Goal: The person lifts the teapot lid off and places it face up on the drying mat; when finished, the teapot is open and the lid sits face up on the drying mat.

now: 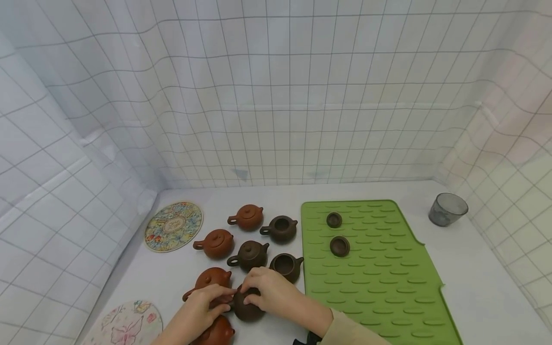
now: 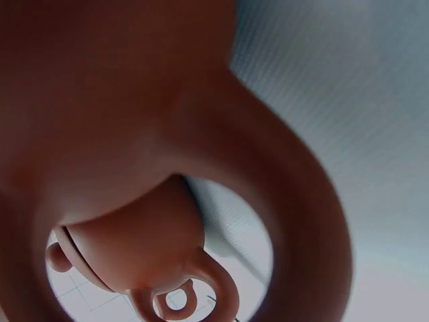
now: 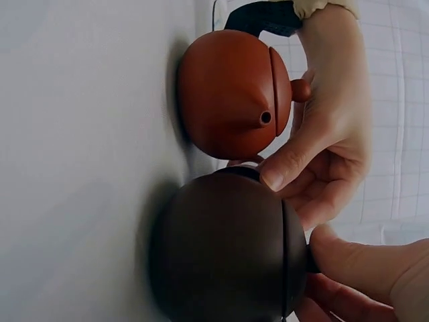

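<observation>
A dark brown teapot (image 1: 248, 314) stands on the white table between my two hands. My left hand (image 1: 199, 306) holds its handle; in the right wrist view that thumb (image 3: 287, 168) lies against the handle beside the body. My right hand (image 1: 273, 293) pinches the knob of the lid (image 3: 293, 251), which sits on the pot with a thin dark seam. A reddish-brown teapot (image 1: 217, 331) stands nearer me, partly under my left hand, and another reddish-brown teapot (image 1: 214, 277) is just beyond that hand. The left wrist view is filled by a reddish teapot's handle (image 2: 312, 221).
Farther back stand lidded reddish teapots (image 1: 218, 244), a lidded dark teapot (image 1: 251, 255) and two lidless dark teapots (image 1: 282, 230). Two dark lids (image 1: 339, 246) lie on a green mat (image 1: 371, 306). A grey glass (image 1: 448, 209) is at right, round patterned mats (image 1: 174, 226) at left.
</observation>
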Demonstrator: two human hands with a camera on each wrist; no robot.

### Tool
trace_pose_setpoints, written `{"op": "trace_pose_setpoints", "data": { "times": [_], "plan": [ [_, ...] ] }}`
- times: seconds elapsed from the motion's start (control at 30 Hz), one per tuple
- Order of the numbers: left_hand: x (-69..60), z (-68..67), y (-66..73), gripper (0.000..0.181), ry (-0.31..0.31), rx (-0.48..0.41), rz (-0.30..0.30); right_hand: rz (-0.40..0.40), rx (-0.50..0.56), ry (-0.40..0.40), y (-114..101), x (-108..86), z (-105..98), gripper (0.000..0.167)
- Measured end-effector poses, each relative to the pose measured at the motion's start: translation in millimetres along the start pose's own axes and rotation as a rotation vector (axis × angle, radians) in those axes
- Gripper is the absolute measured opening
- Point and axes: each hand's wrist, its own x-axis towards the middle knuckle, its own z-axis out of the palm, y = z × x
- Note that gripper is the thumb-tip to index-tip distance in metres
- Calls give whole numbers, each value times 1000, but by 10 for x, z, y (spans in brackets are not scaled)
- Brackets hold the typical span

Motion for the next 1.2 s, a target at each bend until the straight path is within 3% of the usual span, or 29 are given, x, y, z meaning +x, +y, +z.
{"op": "trace_pose_setpoints", "data": {
  "times": [0.13,0.23,0.43,0.6,0.77,0.9,1.1,1.2],
  "plan": [
    [10,7,-18,26,-3,-17,3,-52,-29,25,31,-21,5,11],
    [22,13,-43,24,-10,-39,0,-58,28,55,45,-53,-22,12],
    [37,25,-53,23,-13,-11,-16,7,355,143,107,-157,-174,14],
    [28,48,-42,24,9,33,-39,163,609,141,254,-325,-342,16],
    [19,72,-57,25,-5,-22,-47,377,818,125,495,-605,-522,25],
    [-5,68,-78,28,-29,-64,-48,490,1024,161,747,-876,-593,34],
    [-12,42,-91,29,-20,-67,-32,547,1331,157,1125,-1209,-616,19],
    [-3,36,-82,29,-18,-70,-35,547,1403,152,1245,-1311,-643,19]
  ]
}}
